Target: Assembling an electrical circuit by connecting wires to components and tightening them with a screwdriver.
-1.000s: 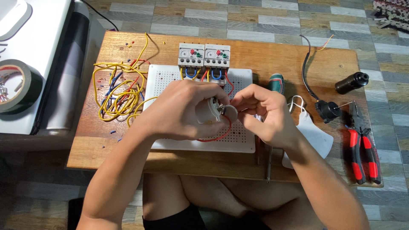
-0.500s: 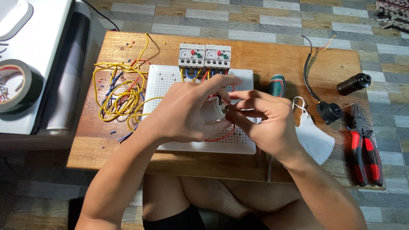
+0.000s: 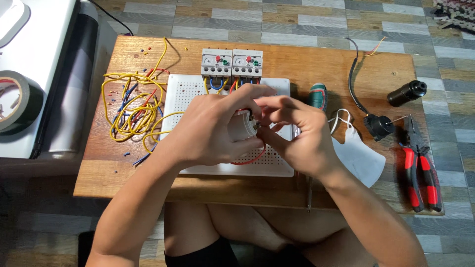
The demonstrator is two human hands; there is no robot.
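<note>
Cupped in the left hand [image 3: 210,131] is a small pale cylindrical part [image 3: 243,125], maybe a little motor or switch body, its metal end turned toward the right hand [image 3: 299,136]. The left fingers wrap closed around the barrel, which steadies it above the white perforated mounting board [image 3: 185,99] rather than letting it rest there. The right hand's fingertips [image 3: 267,129] are pinched together right at that metal end, seemingly on a terminal or a wire end; what exactly sits between them is hidden, so I cannot tell whether they grip anything. A red wire [image 3: 250,160] loops out from under the hands onto the board, which suggests the part is being held close so the lead can reach it.

At the board's far edge stand two grey overload relays [image 3: 231,63] side by side, with short blue and yellow leads at their lower terminals. To the left lies a tangle of yellow, red and blue wires [image 3: 131,111], kept off the working area. Just beside the right hand a green-handled screwdriver [image 3: 317,96] lies on the wooden table [image 3: 307,62]. Further right lie a white face mask [image 3: 358,155], a black plug on a cable [image 3: 378,126], a black cylinder [image 3: 406,93] and red-handled pliers [image 3: 420,173]. A roll of black tape [image 3: 17,101] sits well apart on the left.
</note>
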